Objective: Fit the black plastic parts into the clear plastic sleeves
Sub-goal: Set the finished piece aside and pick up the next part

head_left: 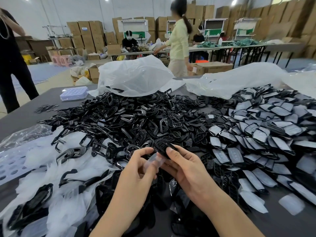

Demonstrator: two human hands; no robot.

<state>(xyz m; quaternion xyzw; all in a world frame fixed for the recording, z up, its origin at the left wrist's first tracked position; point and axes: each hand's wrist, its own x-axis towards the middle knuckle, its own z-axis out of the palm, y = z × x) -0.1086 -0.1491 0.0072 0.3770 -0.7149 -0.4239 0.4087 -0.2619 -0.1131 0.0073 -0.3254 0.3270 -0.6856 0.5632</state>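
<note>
Black part [162,147] held up off the table, over the near edge, about mid-width. Right hand [185,168] grips it, thumb on top, fingers curled beneath. Left hand [139,168] pinches a clear sleeve [154,161] just under the part. The sleeve is blurred; its mouth seems to face the part, but I can't be sure.

Around: a loose heap of black parts [130,117] fills the middle of the table [24,117], right behind the hands. Right side: sleeved parts [266,132] overlapping in a broad spread out to the right edge. Near left corner: a drift of empty sleeves [56,170] with black frames lying on it.

Held part: glossy black, rounded oblong, recessed openings in its face.

Containers: a white plastic bag [136,76] slumped at the far edge, mouth towards the black heap, parts at its lip. A second bag [239,79] lies to its right. A lilac box [74,93] at the far left corner has a dimpled top; contents not visible. A perforated tray [9,166] at the left edge is partly under the sleeves.

Beyond the table: a person in a pale green top [178,40], and cardboard boxes [89,31] stacked against the wall.
</note>
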